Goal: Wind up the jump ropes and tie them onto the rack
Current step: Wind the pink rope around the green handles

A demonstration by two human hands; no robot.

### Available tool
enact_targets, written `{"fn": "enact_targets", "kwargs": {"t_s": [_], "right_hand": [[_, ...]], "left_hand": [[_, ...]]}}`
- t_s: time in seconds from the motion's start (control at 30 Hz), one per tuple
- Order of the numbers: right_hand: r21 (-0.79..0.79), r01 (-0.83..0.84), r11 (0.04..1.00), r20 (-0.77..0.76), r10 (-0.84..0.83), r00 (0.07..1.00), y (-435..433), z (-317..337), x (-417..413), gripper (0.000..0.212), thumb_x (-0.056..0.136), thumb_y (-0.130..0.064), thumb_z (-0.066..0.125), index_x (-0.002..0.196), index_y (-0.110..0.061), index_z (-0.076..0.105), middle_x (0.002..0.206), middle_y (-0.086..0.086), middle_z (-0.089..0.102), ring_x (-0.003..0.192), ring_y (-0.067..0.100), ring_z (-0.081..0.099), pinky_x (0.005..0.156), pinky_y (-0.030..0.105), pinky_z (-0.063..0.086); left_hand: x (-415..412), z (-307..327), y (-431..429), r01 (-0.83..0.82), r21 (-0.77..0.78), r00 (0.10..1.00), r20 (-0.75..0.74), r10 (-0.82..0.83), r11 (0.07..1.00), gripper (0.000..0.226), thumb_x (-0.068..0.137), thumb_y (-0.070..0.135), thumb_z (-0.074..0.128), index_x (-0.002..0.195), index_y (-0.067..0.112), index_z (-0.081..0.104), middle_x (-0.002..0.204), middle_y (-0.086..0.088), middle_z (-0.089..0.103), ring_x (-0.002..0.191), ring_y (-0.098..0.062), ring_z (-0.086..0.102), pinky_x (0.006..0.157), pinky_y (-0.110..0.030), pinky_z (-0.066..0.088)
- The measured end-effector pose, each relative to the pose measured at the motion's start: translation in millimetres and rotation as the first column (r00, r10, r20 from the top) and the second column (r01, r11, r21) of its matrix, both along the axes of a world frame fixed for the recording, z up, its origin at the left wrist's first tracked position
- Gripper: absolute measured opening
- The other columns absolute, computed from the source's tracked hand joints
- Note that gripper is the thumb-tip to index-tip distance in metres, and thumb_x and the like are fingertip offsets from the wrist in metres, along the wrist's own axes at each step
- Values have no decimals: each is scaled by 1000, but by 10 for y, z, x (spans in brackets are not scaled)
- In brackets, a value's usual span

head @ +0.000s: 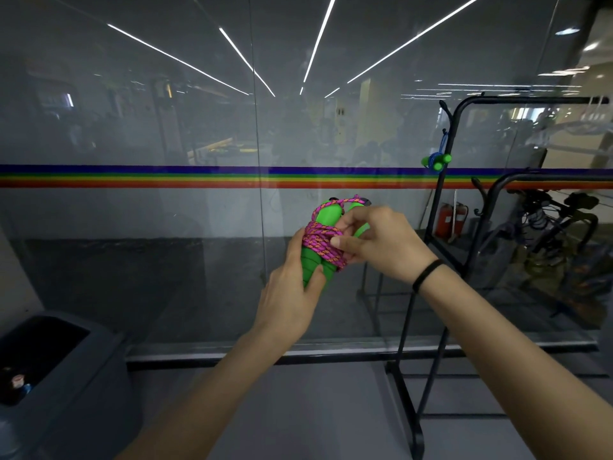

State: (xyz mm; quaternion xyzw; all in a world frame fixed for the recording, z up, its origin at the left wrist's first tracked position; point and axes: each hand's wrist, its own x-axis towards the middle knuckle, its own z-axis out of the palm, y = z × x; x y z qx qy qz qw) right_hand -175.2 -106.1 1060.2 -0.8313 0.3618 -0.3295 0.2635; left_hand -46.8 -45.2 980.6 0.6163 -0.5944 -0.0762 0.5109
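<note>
A jump rope (326, 224) with two green handles and a pink-orange cord wound around them is held up in front of me, mid-frame. My left hand (292, 293) grips the lower ends of the handles from below. My right hand (378, 240) pinches the cord coils at the bundle's right side. The black metal rack (446, 200) stands to the right. On its upper post hangs a second jump rope (436, 160) with green handles and a blue cord, wound up and tied on.
A glass wall (166, 227) with a rainbow stripe runs straight ahead, close behind the rope. A grey bin (69, 370) sits at the lower left. Behind the glass at the right are a red extinguisher (449, 220) and dark equipment.
</note>
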Motion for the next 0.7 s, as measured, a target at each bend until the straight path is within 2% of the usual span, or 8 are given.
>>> {"fn": "enact_targets", "kwargs": {"t_s": [0.07,0.13,0.27,0.33,0.4,0.47,0.57,0.7], "right_hand": [[94,-40,995,29,37,999,-22,9,-36,8,80,-7,68,85,-9,61,68,0,59,65,19,66,74,37,59],[107,-36,994,34,33,999,-27,9,-64,12,76,-8,72,76,-13,62,67,-1,59,61,15,63,74,36,60],[-63,5,998,12,-4,1000,-35,-19,-67,17,69,-19,79,66,-22,63,68,-6,61,66,10,59,73,32,55],[-89,-13,996,65,19,998,-41,-25,-58,16,68,-18,79,68,-21,64,67,-5,63,67,9,60,73,30,53],[-106,-30,994,136,45,990,-41,-8,-51,17,69,-16,79,67,-23,63,65,-5,64,65,9,61,72,30,53],[-132,-36,991,186,61,981,-35,18,-56,23,69,-11,78,65,-26,61,64,-6,64,65,10,62,71,29,54],[-183,-36,982,230,78,970,-19,24,-43,27,70,-7,76,65,-28,60,65,-6,64,67,14,64,70,31,56],[-263,-14,965,244,80,967,25,-8,-5,17,72,-8,75,70,-20,64,65,-10,62,64,5,59,66,26,53]], "left_hand": [[17,-18,-8,39,3,999,-32,-39,999,57,93,22,49,143,32,24,101,3,66,85,-14,65,79,-42,56],[31,-32,-16,82,3,994,-76,-81,997,54,92,20,51,141,32,28,102,8,64,89,-9,64,80,-34,56],[0,-37,-21,110,-14,959,-262,-110,994,54,85,18,63,133,27,41,103,4,65,87,-5,64,63,-11,51],[-18,-29,-23,149,3,902,-411,-134,989,59,75,22,75,126,31,46,104,3,66,88,-11,67,58,-18,54],[-14,-7,-27,210,70,817,-560,-136,975,52,73,22,77,116,36,50,103,-2,68,88,-20,69,60,-31,57],[-13,8,-30,295,118,724,-675,-141,948,43,76,20,74,114,28,54,99,-8,70,79,-22,69,61,-34,58],[15,14,-42,333,140,675,-726,-132,933,39,80,20,71,115,18,55,86,-9,70,65,-19,67,59,-33,58],[97,35,-58,325,172,684,-721,-106,930,40,80,20,71,116,16,55,85,-9,69,63,-19,66,60,-34,58]]}}
